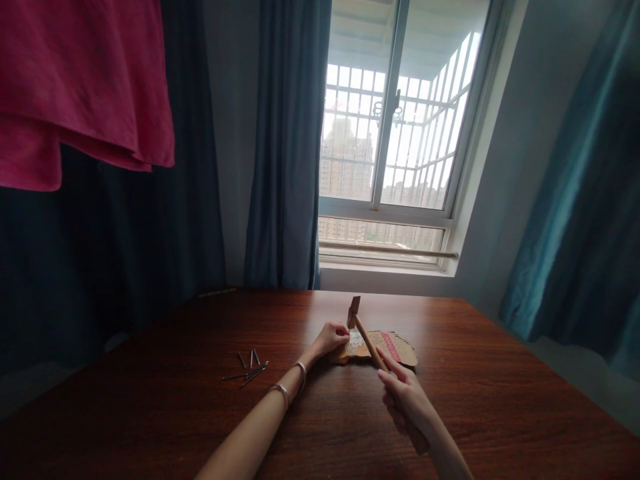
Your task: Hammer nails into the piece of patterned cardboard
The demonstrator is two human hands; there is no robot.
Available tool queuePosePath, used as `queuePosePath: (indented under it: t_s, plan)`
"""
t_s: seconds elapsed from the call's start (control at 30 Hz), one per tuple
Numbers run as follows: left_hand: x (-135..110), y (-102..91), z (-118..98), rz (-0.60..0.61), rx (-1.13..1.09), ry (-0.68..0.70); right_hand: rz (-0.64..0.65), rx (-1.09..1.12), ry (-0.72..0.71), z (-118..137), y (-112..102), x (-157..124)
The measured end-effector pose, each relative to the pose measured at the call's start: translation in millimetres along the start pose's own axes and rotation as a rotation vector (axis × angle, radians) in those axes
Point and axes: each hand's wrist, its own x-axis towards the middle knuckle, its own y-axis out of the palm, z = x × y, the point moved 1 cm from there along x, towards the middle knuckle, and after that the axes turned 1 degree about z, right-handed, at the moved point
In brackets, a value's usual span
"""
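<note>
My right hand (404, 397) is closed round the wooden handle of a small hammer (367, 340), whose head (354, 308) is raised above a flat wooden piece (395, 348) with a scalloped edge and a red stripe. My left hand (333, 337) rests on the left end of that piece, fingers pinched together just under the hammer head; what they pinch is too small to make out. Bracelets ring my left wrist (293, 380).
Several loose nails (249, 368) lie on the dark wooden table (175, 400) left of my left arm. A window (395, 133) with blue curtains is beyond the table's far edge. A red cloth (85, 87) hangs at the upper left.
</note>
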Motion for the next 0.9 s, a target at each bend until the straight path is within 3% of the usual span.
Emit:
queuePosePath:
  t_s: [0.9]
  plan:
    - [0.4,-1.2,-1.4,0.009,0.028,-0.027,0.019,-0.006,-0.002,8.5,6.4,-4.4]
